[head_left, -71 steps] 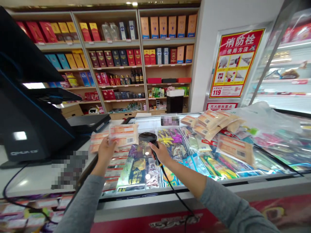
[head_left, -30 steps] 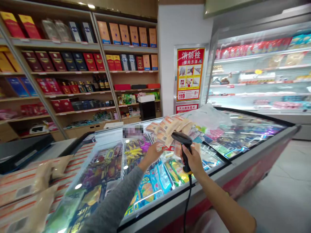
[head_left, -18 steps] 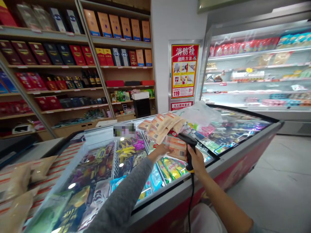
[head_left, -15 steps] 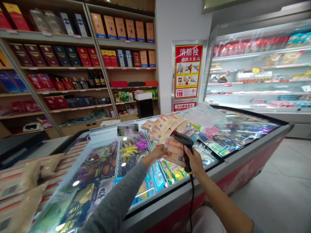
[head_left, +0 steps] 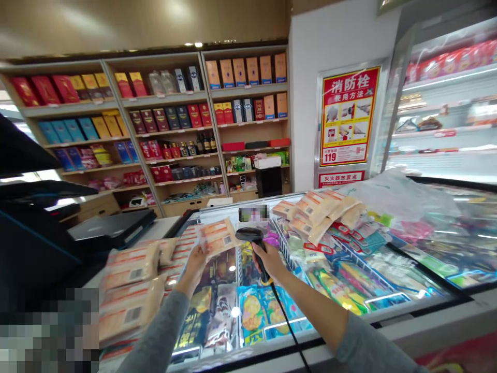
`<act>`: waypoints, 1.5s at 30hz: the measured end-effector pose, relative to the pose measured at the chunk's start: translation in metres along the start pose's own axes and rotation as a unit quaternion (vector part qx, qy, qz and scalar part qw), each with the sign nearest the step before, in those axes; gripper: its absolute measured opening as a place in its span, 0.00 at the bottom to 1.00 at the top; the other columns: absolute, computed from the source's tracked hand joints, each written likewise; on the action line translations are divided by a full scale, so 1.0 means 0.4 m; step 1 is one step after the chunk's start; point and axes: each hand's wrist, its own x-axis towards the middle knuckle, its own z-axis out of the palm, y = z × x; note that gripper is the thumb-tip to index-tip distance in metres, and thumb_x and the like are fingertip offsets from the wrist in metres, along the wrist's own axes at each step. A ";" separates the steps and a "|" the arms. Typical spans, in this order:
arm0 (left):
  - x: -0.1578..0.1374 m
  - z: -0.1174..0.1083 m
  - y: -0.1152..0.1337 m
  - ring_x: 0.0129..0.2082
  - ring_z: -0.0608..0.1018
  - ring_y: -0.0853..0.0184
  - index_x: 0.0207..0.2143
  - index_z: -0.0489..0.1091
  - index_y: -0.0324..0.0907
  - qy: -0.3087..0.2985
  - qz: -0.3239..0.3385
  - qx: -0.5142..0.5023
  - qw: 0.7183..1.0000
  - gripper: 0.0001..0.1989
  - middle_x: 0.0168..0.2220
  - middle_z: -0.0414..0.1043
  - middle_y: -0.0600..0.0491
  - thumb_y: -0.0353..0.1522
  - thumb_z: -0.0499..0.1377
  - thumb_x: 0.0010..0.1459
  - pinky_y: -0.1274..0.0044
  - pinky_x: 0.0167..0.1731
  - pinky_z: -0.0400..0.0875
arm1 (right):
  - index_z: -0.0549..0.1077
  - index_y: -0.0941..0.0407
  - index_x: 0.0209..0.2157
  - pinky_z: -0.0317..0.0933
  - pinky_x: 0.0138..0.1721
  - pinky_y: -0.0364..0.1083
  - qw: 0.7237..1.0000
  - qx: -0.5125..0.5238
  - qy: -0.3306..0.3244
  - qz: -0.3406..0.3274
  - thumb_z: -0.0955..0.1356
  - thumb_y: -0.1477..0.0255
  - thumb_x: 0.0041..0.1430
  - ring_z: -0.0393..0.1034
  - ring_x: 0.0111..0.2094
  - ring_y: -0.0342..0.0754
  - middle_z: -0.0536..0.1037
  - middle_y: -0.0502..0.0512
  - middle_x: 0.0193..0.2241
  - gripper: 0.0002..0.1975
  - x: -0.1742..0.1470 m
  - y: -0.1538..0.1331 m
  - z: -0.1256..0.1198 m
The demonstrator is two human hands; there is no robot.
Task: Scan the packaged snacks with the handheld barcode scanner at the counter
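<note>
In the head view, my left hand (head_left: 195, 265) is closed on the left edge of a flat plastic packet (head_left: 217, 235) with orange stripes and a barcode, held above the glass-topped chest freezer (head_left: 411, 316). My right hand (head_left: 271, 263) wraps round the grip of a black barcode scanner (head_left: 250, 234), its head close to the packet's right side. A cable runs down from the scanner's handle. Similar packets (head_left: 130, 305) are stacked at the left, beside my left forearm. Another pile of these packets (head_left: 320, 207) lies on the freezer at the right.
A clear plastic bag (head_left: 404, 199) lies on the freezer's right part, near red and teal packages (head_left: 359, 235). Black equipment (head_left: 116, 230) stands on the counter at left. Shelves of boxes (head_left: 171, 116) line the back wall, with a lit display fridge (head_left: 446, 109) at right.
The view has turned left. My left hand has carried the packet from near the right pile leftward toward the left stack, and my right hand has followed with the scanner.
</note>
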 end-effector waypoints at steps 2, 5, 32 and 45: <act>0.008 -0.021 -0.025 0.38 0.82 0.53 0.33 0.69 0.44 0.024 -0.010 -0.027 0.999 0.26 0.30 0.79 0.49 0.47 0.71 0.34 0.65 0.38 0.77 | 0.65 0.53 0.23 0.52 0.12 0.40 1.000 -0.009 -0.015 0.009 0.71 0.44 0.48 0.57 0.11 0.39 0.67 0.44 0.14 0.26 0.028 0.030 0.049; 0.011 -0.027 -0.058 0.44 0.82 0.54 0.39 0.69 0.45 0.044 -0.010 -0.061 0.997 0.28 0.37 0.80 0.49 0.44 0.71 0.37 0.66 0.42 0.77 | 0.64 0.53 0.23 0.52 0.12 0.40 0.999 -0.013 -0.016 0.028 0.70 0.44 0.49 0.57 0.11 0.39 0.67 0.44 0.13 0.27 0.055 0.068 0.094; -0.004 -0.013 -0.071 0.42 0.81 0.61 0.38 0.70 0.42 0.061 0.003 -0.136 0.989 0.18 0.37 0.79 0.52 0.33 0.68 0.43 0.70 0.47 0.75 | 0.63 0.52 0.25 0.50 0.14 0.41 0.994 -0.097 -0.034 0.029 0.69 0.46 0.51 0.55 0.11 0.39 0.65 0.43 0.13 0.24 -0.027 0.036 0.082; -0.004 -0.014 -0.074 0.40 0.81 0.61 0.41 0.69 0.43 0.048 0.014 -0.118 0.992 0.23 0.37 0.79 0.51 0.37 0.69 0.41 0.67 0.47 0.74 | 0.63 0.52 0.25 0.50 0.14 0.41 0.994 -0.098 -0.037 0.025 0.69 0.48 0.53 0.56 0.11 0.39 0.65 0.42 0.13 0.22 -0.024 0.042 0.079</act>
